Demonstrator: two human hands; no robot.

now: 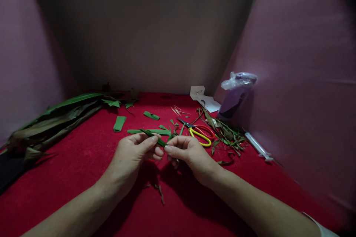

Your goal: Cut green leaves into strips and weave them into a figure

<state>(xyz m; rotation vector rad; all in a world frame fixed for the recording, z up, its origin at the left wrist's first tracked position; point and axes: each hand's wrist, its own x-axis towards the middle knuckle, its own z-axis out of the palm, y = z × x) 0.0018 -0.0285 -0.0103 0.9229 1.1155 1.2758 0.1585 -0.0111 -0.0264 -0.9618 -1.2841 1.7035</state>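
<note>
Leaf strip (161, 142) is pinched in left hand (132, 154) and right hand (192, 155) — white card (197, 92) bears illegible print.

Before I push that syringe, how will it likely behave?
The syringe probably won't roll freely, as its end flares wide. It should stay stiff, being a straight tube, and likely feels light, looking like plastic.

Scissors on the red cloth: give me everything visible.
The scissors have one red loop handle and one yellow loop handle, both smooth and plastic-looking, and short, dark, metallic-looking blades that taper to a point. They lie flat on the red cloth, tips toward the far left, just beyond the right hand; neither hand holds them. The blades look nearly closed. Withered leaves lie right beside the red loop; contact is unclear.
</note>
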